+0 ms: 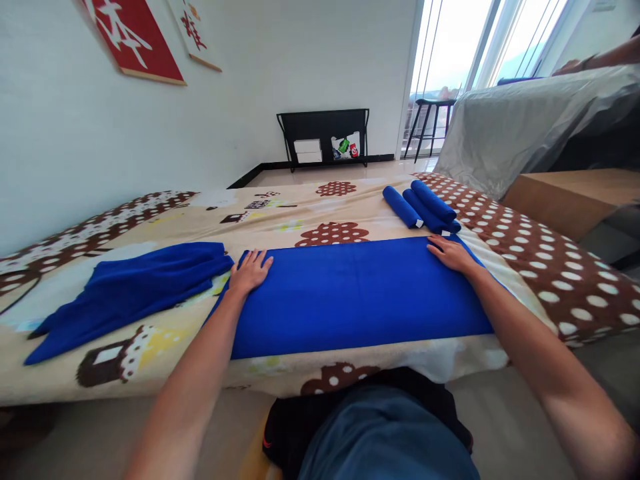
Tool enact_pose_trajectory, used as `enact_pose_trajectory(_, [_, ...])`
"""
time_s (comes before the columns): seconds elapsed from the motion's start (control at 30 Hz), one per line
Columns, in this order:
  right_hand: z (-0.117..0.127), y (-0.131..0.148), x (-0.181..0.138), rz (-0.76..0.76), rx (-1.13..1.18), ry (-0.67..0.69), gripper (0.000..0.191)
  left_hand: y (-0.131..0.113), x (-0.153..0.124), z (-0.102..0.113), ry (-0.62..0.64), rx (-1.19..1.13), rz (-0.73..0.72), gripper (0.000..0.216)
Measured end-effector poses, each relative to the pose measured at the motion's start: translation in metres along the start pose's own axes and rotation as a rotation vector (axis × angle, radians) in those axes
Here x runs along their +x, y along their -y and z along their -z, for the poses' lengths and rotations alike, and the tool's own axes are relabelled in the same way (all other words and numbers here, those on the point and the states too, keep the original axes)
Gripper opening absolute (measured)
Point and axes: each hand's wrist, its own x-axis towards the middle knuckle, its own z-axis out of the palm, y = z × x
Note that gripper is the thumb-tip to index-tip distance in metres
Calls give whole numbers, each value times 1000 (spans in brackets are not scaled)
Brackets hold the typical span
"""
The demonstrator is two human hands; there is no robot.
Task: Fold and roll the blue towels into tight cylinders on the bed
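A blue towel (pixel 360 293) lies spread flat as a long rectangle in front of me. On its far left corner rests my left hand (pixel 250 270), palm down with the fingers stretched out. My right hand (pixel 450 253) lies flat on the far right corner, its fingers extended too. Just beyond that hand are several rolled blue towels (pixel 423 205), bunched side by side, with small white tags at their near ends. To the left, a loose, crumpled blue towel (pixel 135 283) sits apart from the flat one.
A patterned blanket (pixel 260 227) with brown dotted borders covers the surface. At the right stand a cardboard box (pixel 565 193) and a plastic-covered piece of furniture (pixel 520 127), with another person's arm (pixel 600 57) above it. A black rack (pixel 323 127) is against the far wall.
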Motion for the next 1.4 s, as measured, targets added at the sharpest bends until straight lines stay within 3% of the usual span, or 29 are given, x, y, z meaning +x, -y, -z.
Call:
enact_pose_trajectory(0.17, [9,-33,-10,-182,-45,-42,59,20,3,5,-32,23,65,65])
enact_pose_trajectory(0.33, [15,-12,-12,-214,-96,-119,53,-7,-8,14,-111,41,42,53])
enact_pose_trajectory(0.43, [12,35,-5,-100,-97,-168,50,-55,-14,18,-132,23,-97,53])
enact_pose_trajectory(0.57, [-12,131,13,177,-32,-93,48,-153,-20,4,-69,-26,-341,58])
enact_pose_trajectory(0.67, [-36,195,19,333,19,-10,51,-218,-30,-18,-49,-53,-390,60])
enact_pose_trajectory(0.73, [-48,218,17,383,43,26,53,-242,-37,-33,-26,-73,-379,59])
enact_pose_trajectory(0.87, [-55,226,9,383,66,58,55,-245,-41,-44,34,-111,-368,59])
enact_pose_trajectory(1.03, [-51,220,8,323,68,65,54,-235,-38,-38,53,-115,-349,59])
enact_pose_trajectory(1.4, [-46,214,9,274,56,78,53,-238,-37,-35,88,-97,-303,60])
